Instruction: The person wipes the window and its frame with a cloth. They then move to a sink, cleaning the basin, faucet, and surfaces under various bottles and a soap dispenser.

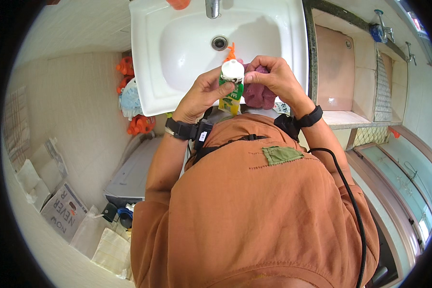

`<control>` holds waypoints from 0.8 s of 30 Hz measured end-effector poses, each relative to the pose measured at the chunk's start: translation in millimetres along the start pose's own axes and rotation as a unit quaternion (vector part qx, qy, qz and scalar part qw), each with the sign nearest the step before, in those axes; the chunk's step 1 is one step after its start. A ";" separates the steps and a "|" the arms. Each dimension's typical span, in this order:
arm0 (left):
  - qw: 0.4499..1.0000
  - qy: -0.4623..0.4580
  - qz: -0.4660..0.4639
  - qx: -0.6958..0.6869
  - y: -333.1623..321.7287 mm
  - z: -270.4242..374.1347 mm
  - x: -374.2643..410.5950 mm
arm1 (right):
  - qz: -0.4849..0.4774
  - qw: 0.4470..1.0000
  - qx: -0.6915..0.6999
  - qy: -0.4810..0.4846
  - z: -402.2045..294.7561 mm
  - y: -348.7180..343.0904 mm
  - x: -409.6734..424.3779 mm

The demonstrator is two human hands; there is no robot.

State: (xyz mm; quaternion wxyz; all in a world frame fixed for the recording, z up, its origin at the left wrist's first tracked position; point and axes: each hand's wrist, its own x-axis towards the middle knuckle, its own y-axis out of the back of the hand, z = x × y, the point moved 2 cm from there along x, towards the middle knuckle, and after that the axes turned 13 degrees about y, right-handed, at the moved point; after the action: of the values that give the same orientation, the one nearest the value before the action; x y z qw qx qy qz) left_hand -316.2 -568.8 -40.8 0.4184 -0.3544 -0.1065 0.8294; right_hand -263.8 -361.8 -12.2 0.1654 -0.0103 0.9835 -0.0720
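My left hand (206, 94) grips a green and yellow tube-like container (232, 91) with a white cap (233, 70), its thumb lying across the front. A small orange object (231, 51) with thin prongs shows just beyond the cap, over the basin. My right hand (271, 77) is at the container's right side, thumb and forefinger close to the cap, and a purple cloth (258, 94) hangs beneath its fingers. Whether the right fingers grip the cloth or the container is partly hidden. Both hands are above the near edge of the white washbasin (151, 97).
A metal faucet (212, 9) and an orange object (179, 3) are at the basin's far side. Orange bottles (141, 125) and a pale blue bag (130, 99) stand left of it. A tiled trough sink (334, 68) with taps (383, 30) lies to the right.
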 end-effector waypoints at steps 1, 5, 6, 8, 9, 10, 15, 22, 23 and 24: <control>1.000 -0.018 0.017 -0.008 -2.6 1.7 0.5 | 0.020 1.000 -0.009 -0.009 3.7 1.3 2.4; 0.996 -0.022 0.000 -0.083 -1.4 -3.1 6.3 | 0.075 0.997 0.019 -0.015 10.9 -6.3 7.2; 0.994 -0.018 0.000 -0.107 1.8 -7.0 10.1 | 0.056 0.996 0.053 -0.036 8.3 -10.8 5.7; 0.989 -0.010 0.008 -0.146 10.3 -17.5 16.5 | 0.013 1.000 -0.011 0.015 9.6 -14.5 1.7; 0.986 -0.008 0.002 -0.165 14.5 -21.0 17.4 | -0.008 0.998 -0.044 0.041 11.4 -15.7 0.1; 0.983 -0.007 -0.004 -0.185 18.6 -24.7 17.8 | -0.014 0.996 -0.067 0.052 12.8 -17.1 1.0; 0.982 0.005 -0.001 -0.191 17.0 -28.1 15.7 | -0.031 0.985 -0.163 -0.052 7.2 -12.3 0.7; 0.988 0.012 0.033 -0.153 27.7 -35.1 23.0 | -0.044 0.940 -0.274 0.199 31.6 -20.5 11.4; 0.988 -0.003 0.056 -0.142 29.6 -32.9 24.5 | -0.047 0.909 -0.306 0.277 34.8 -22.8 11.1; 0.988 -0.018 0.078 -0.131 30.8 -30.6 25.1 | -0.036 0.912 -0.312 0.263 40.4 -26.6 9.7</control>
State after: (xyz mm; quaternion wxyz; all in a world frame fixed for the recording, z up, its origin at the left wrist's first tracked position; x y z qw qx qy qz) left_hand -324.6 -572.4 -90.2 0.3004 -0.3987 -0.1938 0.8445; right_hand -259.9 -394.1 -49.3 -0.1136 -0.0771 0.9627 0.2330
